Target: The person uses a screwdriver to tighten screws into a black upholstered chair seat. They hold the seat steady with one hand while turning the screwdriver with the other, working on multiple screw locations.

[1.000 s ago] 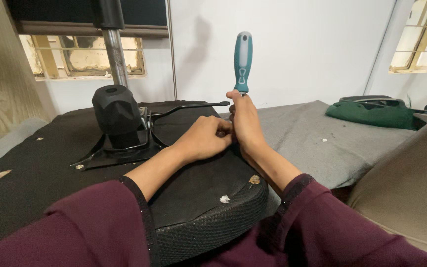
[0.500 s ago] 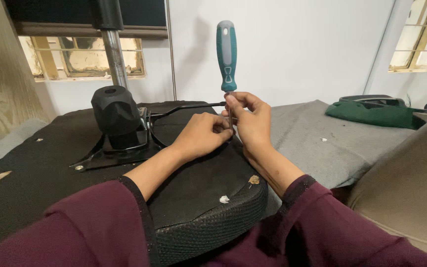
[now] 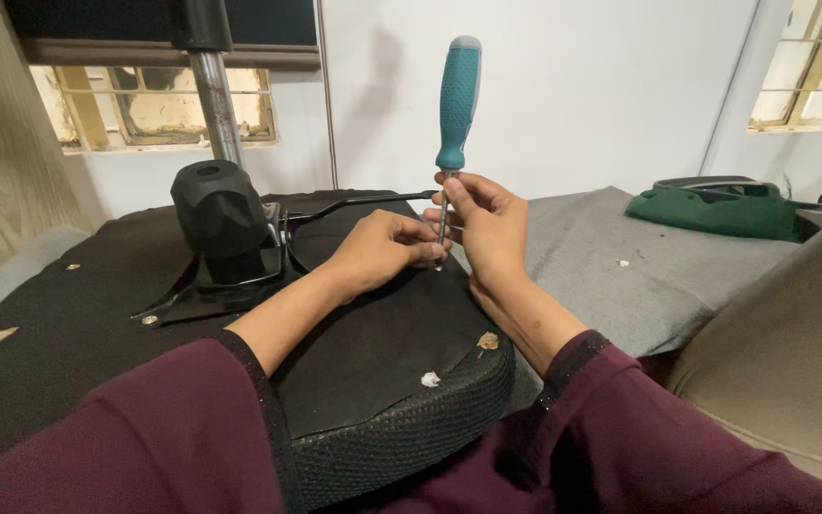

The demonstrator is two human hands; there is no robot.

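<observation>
right hand (image 3: 489,224): closed round the metal shank of the screwdriver (image 3: 456,105), fingers pinched just under the teal handle, holding the tool upright.
left hand (image 3: 384,249): curled shut, fingertips pinched low on the shank near the tip, at about 9 o'clock from the right hand; whether a screw sits between the fingers i cannot tell.
screwdriver: stands vertical, teal handle with a grey cap at 12 o'clock above both hands, its tip down against the black underside of the seat pad (image 3: 382,343).
seat pad: an upturned office-chair cushion lying on the bench, mesh edge towards the person at 6 o'clock, two small pale scraps near that edge.
chair mechanism (image 3: 221,224): black block with a lever arm, at 9 to 10 o'clock from the hands, sitting on the pad; a metal column rises behind it.
bench cover (image 3: 611,266): grey felt, at 3 o'clock from the hands, with a dark green bundle (image 3: 715,205) further off at 2 o'clock.
step in hand: by my reading, the tip is being seated at a fixing point on the pad, both hands steadying it rather than turning.
what the work calls for: the grip sits too low to turn well, so i judge one hand must move up to the handle while the other keeps the tip located and the shank upright.
</observation>
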